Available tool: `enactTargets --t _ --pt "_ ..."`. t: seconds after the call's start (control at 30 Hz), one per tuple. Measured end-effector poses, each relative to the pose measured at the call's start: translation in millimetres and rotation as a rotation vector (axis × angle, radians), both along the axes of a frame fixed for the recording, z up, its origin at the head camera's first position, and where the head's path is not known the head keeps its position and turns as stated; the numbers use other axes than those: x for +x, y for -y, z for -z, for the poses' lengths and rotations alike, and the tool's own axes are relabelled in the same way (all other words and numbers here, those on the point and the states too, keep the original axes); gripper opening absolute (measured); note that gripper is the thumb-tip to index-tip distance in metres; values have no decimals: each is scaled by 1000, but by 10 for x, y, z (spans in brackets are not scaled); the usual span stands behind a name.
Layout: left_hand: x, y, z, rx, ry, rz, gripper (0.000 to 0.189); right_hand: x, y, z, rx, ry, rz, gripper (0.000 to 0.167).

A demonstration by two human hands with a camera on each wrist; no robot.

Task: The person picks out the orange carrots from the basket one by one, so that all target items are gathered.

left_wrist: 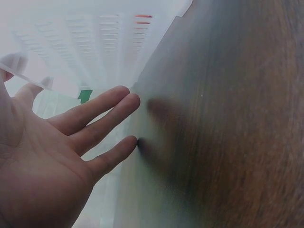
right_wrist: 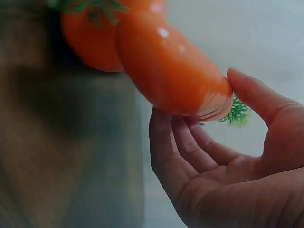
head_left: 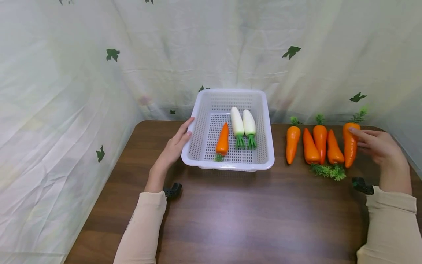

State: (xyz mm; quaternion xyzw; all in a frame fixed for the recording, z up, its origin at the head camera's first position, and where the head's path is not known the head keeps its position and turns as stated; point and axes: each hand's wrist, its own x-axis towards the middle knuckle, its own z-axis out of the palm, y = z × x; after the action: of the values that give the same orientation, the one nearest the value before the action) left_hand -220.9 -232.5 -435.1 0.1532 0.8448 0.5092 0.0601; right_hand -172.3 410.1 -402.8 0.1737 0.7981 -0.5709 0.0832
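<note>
In the head view, my right hand point(head_left: 379, 145) pinches the rightmost carrot point(head_left: 350, 145) near its leafy end. The right wrist view shows the thumb on one side of this carrot point(right_wrist: 175, 71) and the fingers on the other. My left hand point(head_left: 176, 145) touches the left rim of a white plastic basket point(head_left: 227, 167), its fingers fairly straight. Through the left wrist camera, several fingers of the left hand point(left_wrist: 71, 137) extend beside the basket's slotted wall point(left_wrist: 95, 42). Inside the basket lie one carrot point(head_left: 222, 141) and two white radishes, a left one point(head_left: 237, 123) and a right one point(head_left: 249, 123).
Left of the held carrot, several more carrots lie in a row, including one at the row's left end point(head_left: 292, 145) and one beside it point(head_left: 310, 148). They rest on a brown wooden table point(head_left: 250, 216). A pale curtain point(head_left: 211, 47) with green leaf shapes hangs behind.
</note>
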Motion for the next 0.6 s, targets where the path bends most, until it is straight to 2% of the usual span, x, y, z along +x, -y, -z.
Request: enactTargets --t 0.07,0.13,0.17,0.3,0.43,0.6 --pt "-3 10 13 7 -5 0 55 -26 -2 40 -73 5 -3 59" --pt "-2 14 17 11 -6 1 55 -44 3 78 -83 11 -1 55" --pt "-1 14 15 12 -5 2 56 -51 14 97 -56 16 -3 58" --pt "6 6 10 11 3 5 56 -68 104 147 65 53 11 92" --pt "5 4 7 11 5 4 56 -93 219 171 131 91 56 98" --pt "3 4 2 10 -1 1 56 -108 274 189 148 101 83 97"
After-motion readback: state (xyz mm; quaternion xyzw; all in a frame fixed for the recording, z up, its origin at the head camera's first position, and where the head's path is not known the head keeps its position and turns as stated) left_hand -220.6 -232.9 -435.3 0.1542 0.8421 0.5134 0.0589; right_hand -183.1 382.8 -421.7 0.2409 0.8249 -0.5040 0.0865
